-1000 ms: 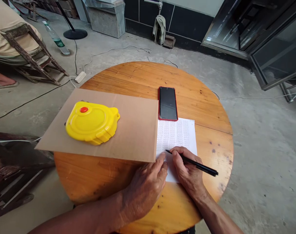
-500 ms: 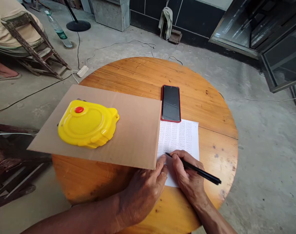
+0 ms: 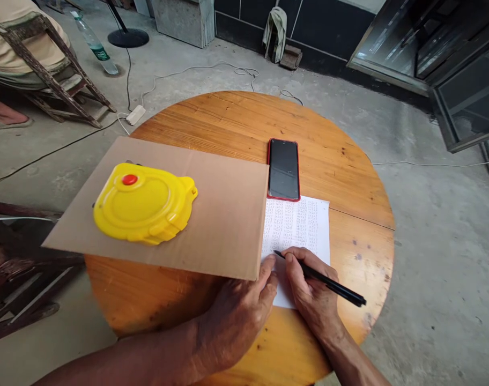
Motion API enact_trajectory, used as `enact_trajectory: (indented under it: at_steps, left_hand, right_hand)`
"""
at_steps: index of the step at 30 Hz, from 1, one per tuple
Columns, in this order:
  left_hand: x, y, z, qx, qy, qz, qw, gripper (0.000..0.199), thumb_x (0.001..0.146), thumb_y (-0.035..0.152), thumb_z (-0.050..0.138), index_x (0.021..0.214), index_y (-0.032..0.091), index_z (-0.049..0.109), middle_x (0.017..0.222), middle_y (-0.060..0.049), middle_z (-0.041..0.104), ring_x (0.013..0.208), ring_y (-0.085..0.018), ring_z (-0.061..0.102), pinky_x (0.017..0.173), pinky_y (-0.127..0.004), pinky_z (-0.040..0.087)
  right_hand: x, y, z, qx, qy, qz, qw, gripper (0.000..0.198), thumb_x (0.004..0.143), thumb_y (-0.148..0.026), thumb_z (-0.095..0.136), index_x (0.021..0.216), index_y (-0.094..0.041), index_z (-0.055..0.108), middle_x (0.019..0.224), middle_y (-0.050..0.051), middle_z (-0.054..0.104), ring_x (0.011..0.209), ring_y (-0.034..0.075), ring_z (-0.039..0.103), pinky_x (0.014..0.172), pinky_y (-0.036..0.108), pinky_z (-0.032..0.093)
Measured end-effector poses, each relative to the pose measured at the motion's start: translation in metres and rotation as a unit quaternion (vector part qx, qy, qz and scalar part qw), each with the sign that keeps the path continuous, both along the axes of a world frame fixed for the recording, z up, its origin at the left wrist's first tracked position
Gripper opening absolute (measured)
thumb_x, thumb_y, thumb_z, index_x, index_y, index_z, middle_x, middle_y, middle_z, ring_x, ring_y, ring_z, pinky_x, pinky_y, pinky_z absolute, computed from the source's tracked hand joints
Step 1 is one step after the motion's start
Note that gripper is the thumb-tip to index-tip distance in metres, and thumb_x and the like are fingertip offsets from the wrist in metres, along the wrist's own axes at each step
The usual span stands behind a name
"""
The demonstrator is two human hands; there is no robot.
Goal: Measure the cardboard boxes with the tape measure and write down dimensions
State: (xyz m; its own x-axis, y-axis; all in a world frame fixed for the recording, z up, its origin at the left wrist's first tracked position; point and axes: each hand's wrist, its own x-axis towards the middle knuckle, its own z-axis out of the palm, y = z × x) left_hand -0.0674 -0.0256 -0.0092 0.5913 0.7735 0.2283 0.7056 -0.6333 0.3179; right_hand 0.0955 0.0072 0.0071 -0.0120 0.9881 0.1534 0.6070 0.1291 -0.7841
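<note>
In my right hand (image 3: 315, 287) is a black pen (image 3: 335, 285), its tip touching a sheet of paper (image 3: 319, 228) covered with rows of small handwritten characters. My left hand (image 3: 242, 316) rests at the lower left of the sheet, its fingers stretched out on the paper and close to the pen tip. The corner of a cardboard sheet (image 3: 224, 214) meets that hand and overlaps the paper's left side. On the cardboard lies a yellow plastic case (image 3: 142, 203) with a red button. A phone (image 3: 283, 169) in a red case touches the paper's top edge.
Everything lies on a round wooden table (image 3: 341, 161). A person sits on a wooden chair (image 3: 53, 64) at the upper left, near a plastic bottle (image 3: 95, 45). Cables and a power strip (image 3: 135, 114) are on the floor. Another dark wooden chair (image 3: 19, 279) stands at left.
The view has shifted very slightly. Both hands and the pen stay in almost the same place on the paper.
</note>
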Motion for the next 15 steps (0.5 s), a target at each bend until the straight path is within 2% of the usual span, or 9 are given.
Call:
enact_trajectory:
  at_steps: [15]
  left_hand:
    - [-0.0007,0.0025,0.0009,-0.015,0.003,-0.006,1.0,0.039,0.087,0.005,0.046,0.124,0.007,0.056,0.139,-0.018,0.052,0.116,-0.029,0.06,0.093,-0.039,0.056]
  right_hand:
    - [0.0032,-0.0007,-0.0021,-0.001,0.008,0.022,1.0,0.017,0.092,-0.02,0.052,0.079,-0.02,0.064,0.071,-0.002,0.066,0.06,0.011,0.059,0.058,0.021,0.046]
